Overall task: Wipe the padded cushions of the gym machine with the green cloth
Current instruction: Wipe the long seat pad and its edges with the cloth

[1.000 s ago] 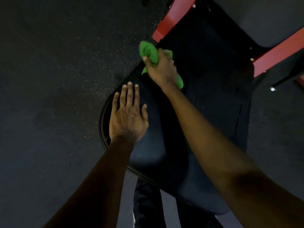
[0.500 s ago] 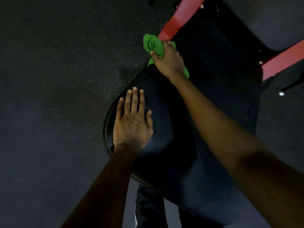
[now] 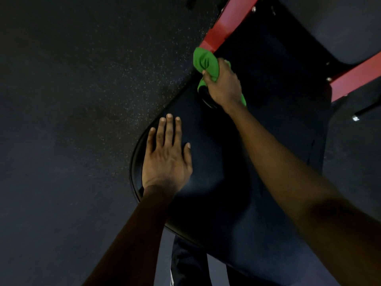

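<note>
A black padded seat cushion (image 3: 268, 153) of the gym machine fills the middle of the head view. My right hand (image 3: 223, 85) grips a bunched green cloth (image 3: 204, 61) at the cushion's far left corner, just below a red frame bar (image 3: 218, 32). The cloth sticks out above my knuckles and a strip shows under my wrist. Flat on the cushion's near left edge lies my left hand (image 3: 167, 155), fingers straight and together.
Dark speckled rubber floor (image 3: 82, 100) lies to the left. A second black pad (image 3: 340, 23) sits at top right between two red frame bars (image 3: 354, 79). A dark metal rod (image 3: 367, 111) pokes out at right. My trouser leg (image 3: 189, 263) shows below the cushion.
My right hand has carried the cloth from the cushion's left edge up towards the red bar. The left hand has stayed flat on the cushion.
</note>
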Demonstrator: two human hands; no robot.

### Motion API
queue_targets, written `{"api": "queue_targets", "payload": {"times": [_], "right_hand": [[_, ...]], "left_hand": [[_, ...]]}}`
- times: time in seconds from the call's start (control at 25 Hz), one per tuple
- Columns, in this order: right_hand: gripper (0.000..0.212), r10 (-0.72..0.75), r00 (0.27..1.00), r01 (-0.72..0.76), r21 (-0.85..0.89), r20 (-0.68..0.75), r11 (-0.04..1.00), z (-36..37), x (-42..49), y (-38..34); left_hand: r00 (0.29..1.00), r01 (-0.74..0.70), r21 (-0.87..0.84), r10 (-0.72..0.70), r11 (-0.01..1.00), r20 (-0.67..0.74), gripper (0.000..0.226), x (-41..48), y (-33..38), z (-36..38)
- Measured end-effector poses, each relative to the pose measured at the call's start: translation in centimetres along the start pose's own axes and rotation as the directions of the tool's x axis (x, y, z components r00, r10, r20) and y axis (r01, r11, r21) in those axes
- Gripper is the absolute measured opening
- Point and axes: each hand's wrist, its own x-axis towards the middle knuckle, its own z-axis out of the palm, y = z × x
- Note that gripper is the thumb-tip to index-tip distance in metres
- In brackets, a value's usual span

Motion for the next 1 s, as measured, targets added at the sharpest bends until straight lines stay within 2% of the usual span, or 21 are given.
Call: {"api": "queue_targets", "payload": {"times": [0.08,0.16,0.28,0.36,0.44,0.6,0.72,0.88,1.0], "right_hand": [[0.036,0.033,0.999,-0.033,0.007,0.002,0.999,-0.5,0.0,0.3],[0.042,0.032,0.998,-0.033,0.022,0.049,0.999,-0.5,-3.8,0.6],[0.058,-0.039,0.989,0.031,0.055,0.14,0.998,-1.3,-13.5,0.9],[0.06,-0.105,0.985,0.095,0.078,0.136,0.992,-1.7,-16.4,1.9],[0.057,-0.088,0.992,0.084,0.05,0.09,0.995,-1.7,-13.9,2.7],[0.045,0.1,0.995,-0.1,0.015,-0.003,0.995,-0.9,-4.5,3.4],[0.042,0.118,0.993,-0.117,0.05,-0.016,0.992,-1.1,-3.3,3.2],[0.051,0.013,0.997,-0.02,0.094,0.076,0.995,-1.8,-13.3,3.2],[0.057,-0.031,0.996,0.022,0.11,0.083,0.994,-2.1,-18.7,4.1]], "left_hand": [[1.0,0.0,0.002,0.0,1.0,0.003,0.066,0.0,0.0,0.0],[1.0,0.0,0.004,0.0,1.0,0.007,0.067,0.1,0.1,-0.1],[1.0,0.002,0.005,-0.002,1.0,0.017,0.067,0.1,0.1,-0.2],[1.0,0.001,0.01,-0.001,1.0,0.016,0.066,0.1,0.1,-0.2],[1.0,-0.004,0.011,0.004,1.0,0.009,0.065,0.1,0.0,-0.1],[1.0,0.004,0.017,-0.005,1.0,0.031,0.066,-0.1,0.2,-0.4],[1.0,0.008,0.029,-0.009,1.0,0.024,0.066,0.0,0.1,-0.4],[0.999,0.019,0.01,-0.019,1.0,0.03,0.067,0.3,0.2,-0.4],[0.996,0.068,-0.054,-0.064,0.996,0.064,0.069,1.0,1.1,-0.7]]}}
